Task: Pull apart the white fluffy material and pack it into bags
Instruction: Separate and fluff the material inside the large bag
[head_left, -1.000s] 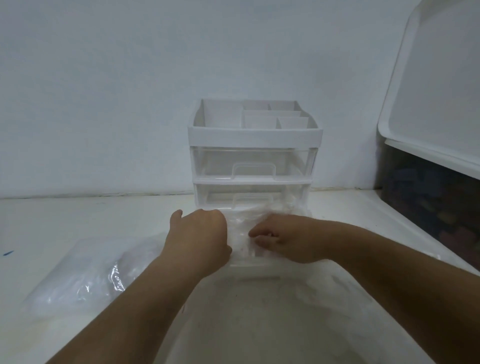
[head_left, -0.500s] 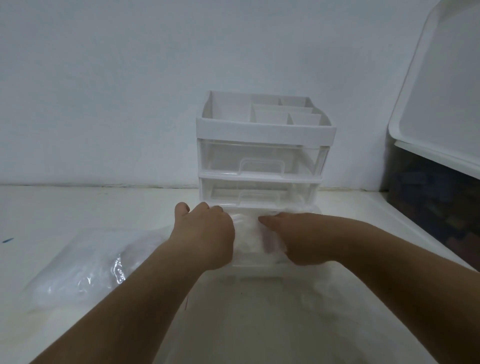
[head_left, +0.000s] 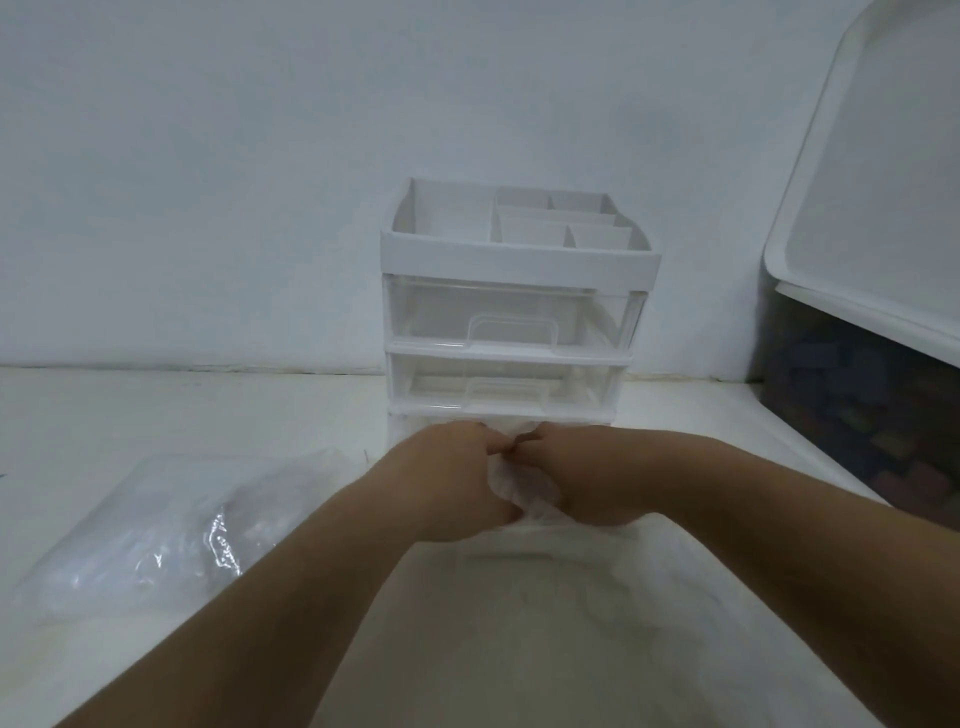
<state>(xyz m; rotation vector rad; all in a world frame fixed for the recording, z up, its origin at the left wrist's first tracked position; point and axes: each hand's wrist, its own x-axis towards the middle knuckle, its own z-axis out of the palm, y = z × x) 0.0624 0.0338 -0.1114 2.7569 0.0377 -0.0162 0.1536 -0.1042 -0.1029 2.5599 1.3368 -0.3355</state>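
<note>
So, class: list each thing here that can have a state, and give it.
left hand: curled, gripping the small bag
right hand: curled, gripping the same bag
small bag: held between both hands, filled
large bag: lying on the table, stuffed
upper drawer: shut
middle drawer: shut
lid: tilted, not lying flat

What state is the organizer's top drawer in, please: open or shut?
Shut: the top drawer sits flush in the white organizer, not pulled out.
</note>
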